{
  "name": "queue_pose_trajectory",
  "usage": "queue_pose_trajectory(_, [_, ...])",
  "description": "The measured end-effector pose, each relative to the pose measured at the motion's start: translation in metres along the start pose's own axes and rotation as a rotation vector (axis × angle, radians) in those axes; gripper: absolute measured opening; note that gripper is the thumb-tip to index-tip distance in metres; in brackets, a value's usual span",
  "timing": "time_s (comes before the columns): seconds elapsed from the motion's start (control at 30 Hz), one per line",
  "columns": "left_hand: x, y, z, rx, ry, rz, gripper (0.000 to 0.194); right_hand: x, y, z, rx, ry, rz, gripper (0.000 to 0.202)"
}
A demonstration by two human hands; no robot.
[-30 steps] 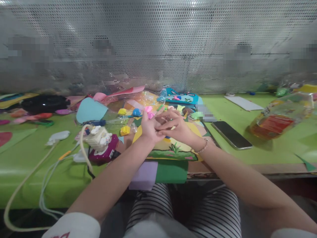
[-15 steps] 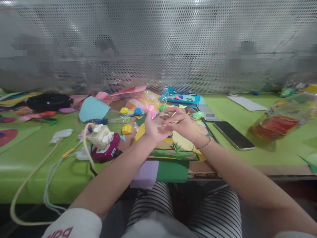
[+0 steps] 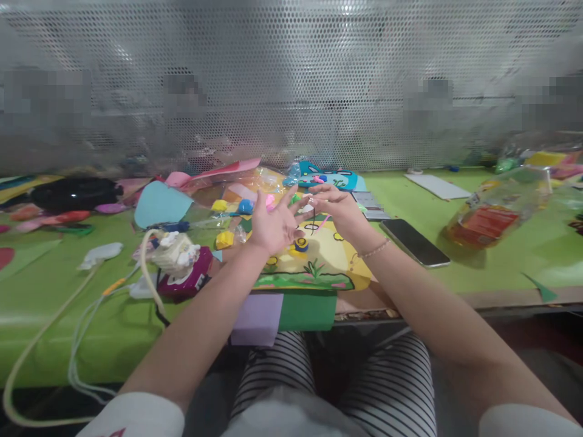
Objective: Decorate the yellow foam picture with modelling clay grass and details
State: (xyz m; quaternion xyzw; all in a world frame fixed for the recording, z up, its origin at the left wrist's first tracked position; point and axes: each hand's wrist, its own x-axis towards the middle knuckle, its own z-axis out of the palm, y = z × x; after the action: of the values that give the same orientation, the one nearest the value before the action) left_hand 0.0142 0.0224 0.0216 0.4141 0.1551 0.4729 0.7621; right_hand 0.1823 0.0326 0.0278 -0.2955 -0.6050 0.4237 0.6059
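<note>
My left hand (image 3: 276, 227) is held palm up above a yellow picture (image 3: 325, 264), its fingers spread and slightly curled. To its right, my right hand (image 3: 341, 212) is held palm down, with bent fingers drawn together at the tips, close to the left fingers. Something small and pale shows at the right fingertips, too small to name. Black lines, flowers and a green grassy strip decorate the picture. A small blue and yellow round piece (image 3: 301, 244) lies on it below my hands. Behind them are yellow (image 3: 219, 206), blue (image 3: 246, 207) and pink (image 3: 270, 201) clay-like lumps.
A phone (image 3: 415, 243) and a tilted-looking bottle of amber liquid (image 3: 485, 221) stand to the right. On the left are a purple and white power adapter (image 3: 184, 273) with cables (image 3: 86, 303). A blue decorated cutout (image 3: 334, 176) lies behind, before a perforated metal screen (image 3: 291, 79).
My hands have drawn apart; the right fingers have lifted off the left palm. The left fingers have spread wider. The whole view has shifted slightly.
</note>
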Motion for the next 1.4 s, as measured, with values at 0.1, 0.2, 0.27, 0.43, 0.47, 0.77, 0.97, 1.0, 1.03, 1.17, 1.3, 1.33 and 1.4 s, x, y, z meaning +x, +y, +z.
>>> queue_pose_trajectory(0.1, [0.007, -0.002, -0.009, 0.311, 0.121, 0.162, 0.077, 0.002, -0.001, -0.001, 0.005, 0.007, -0.012, 0.009])
queue_pose_trajectory(0.2, [0.013, -0.009, -0.015, 0.656, 0.228, 0.259, 0.056, 0.003, -0.001, -0.003, 0.01, -0.019, -0.016, 0.009])
queue_pose_trajectory(0.27, [0.014, -0.014, -0.016, 0.757, 0.215, 0.262, 0.04, 0.003, -0.001, -0.004, 0.017, -0.026, -0.005, 0.009])
queue_pose_trajectory(0.43, [0.013, -0.024, -0.013, 0.883, 0.065, 0.2, 0.036, 0.005, 0.0, -0.005, 0.064, 0.011, 0.056, 0.013])
queue_pose_trajectory(0.47, [0.012, -0.025, -0.013, 0.903, 0.041, 0.187, 0.038, 0.006, 0.0, -0.005, 0.081, 0.019, 0.059, 0.014])
queue_pose_trajectory(0.77, [0.017, -0.033, -0.021, 0.993, -0.031, 0.169, 0.036, 0.007, 0.001, -0.006, 0.11, 0.049, 0.072, 0.02])
queue_pose_trajectory(0.97, [0.019, -0.036, -0.025, 0.984, -0.03, 0.17, 0.032, 0.005, 0.001, -0.006, 0.117, 0.041, 0.074, 0.02])
queue_pose_trajectory(1.0, [0.019, -0.037, -0.025, 0.979, -0.028, 0.169, 0.032, 0.005, 0.001, -0.006, 0.117, 0.042, 0.078, 0.02])
queue_pose_trajectory(1.03, [0.019, -0.037, -0.025, 0.973, -0.025, 0.169, 0.032, 0.005, 0.0, -0.006, 0.116, 0.042, 0.084, 0.02])
queue_pose_trajectory(1.17, [0.019, -0.037, -0.024, 0.941, -0.005, 0.169, 0.034, 0.005, -0.002, -0.005, 0.095, 0.056, 0.129, 0.022])
queue_pose_trajectory(1.3, [0.02, -0.036, -0.024, 0.919, 0.014, 0.164, 0.034, 0.004, -0.005, -0.004, 0.091, 0.075, 0.172, 0.024])
queue_pose_trajectory(1.33, [0.019, -0.036, -0.024, 0.915, 0.019, 0.163, 0.033, 0.004, -0.006, -0.003, 0.095, 0.077, 0.177, 0.024])
queue_pose_trajectory(1.4, [0.019, -0.036, -0.023, 0.91, 0.029, 0.163, 0.033, 0.003, -0.007, -0.003, 0.108, 0.076, 0.176, 0.024])
